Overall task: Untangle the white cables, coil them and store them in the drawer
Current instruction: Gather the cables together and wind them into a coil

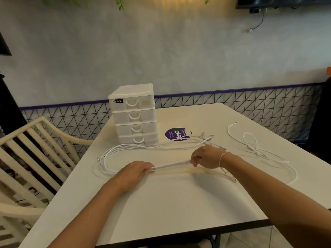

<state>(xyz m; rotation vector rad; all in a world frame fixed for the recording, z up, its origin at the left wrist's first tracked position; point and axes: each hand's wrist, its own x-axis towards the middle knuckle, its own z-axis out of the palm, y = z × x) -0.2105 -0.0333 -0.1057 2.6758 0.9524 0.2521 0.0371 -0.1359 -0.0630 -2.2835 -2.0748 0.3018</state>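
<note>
A bundle of white cables (171, 165) is stretched taut between my hands above the middle of the white table (179, 203). My left hand (136, 171) grips its left end and my right hand (204, 157) pinches its right end. From the bundle, long loops trail left and back toward the drawer unit, with plugs lying near a purple sticker. A separate white cable (250, 140) lies loosely looped at the right of the table. The white plastic drawer unit (134, 113) stands at the back left with all its drawers closed.
A round purple sticker (176, 134) lies on the table right of the drawer unit. A cream slatted chair (34, 158) stands at the table's left side. The wall with its black wire grid runs behind the table.
</note>
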